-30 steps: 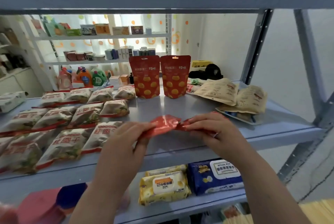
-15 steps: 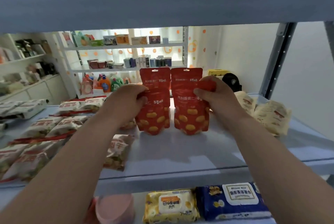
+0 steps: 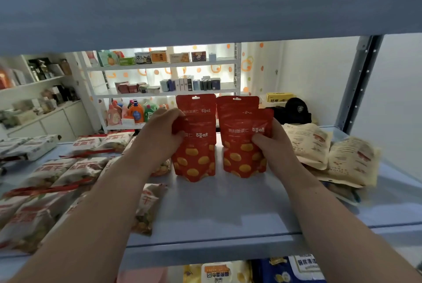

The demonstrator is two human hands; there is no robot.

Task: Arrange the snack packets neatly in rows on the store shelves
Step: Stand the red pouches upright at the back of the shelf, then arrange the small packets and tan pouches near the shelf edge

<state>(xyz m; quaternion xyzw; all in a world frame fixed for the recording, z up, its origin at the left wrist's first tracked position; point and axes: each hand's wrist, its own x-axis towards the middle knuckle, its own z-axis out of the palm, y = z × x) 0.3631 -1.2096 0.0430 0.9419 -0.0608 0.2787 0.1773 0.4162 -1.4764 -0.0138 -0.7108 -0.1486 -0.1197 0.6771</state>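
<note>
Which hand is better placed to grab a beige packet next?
Right, probably. The right hand grips the right red pouch beside the beige packets; the left hand, gripping the left red pouch, is farther off.

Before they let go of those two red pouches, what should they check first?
1. Left hand grips the front left pouch: ok.
2. Right hand grips the front right pouch: ok.
3. Front pair lined up before the back left pouch and back right pouch: ok.
4. Bottoms flat on the shelf: cannot tell.
5. Beige bags in a neat row: not ok.
</note>
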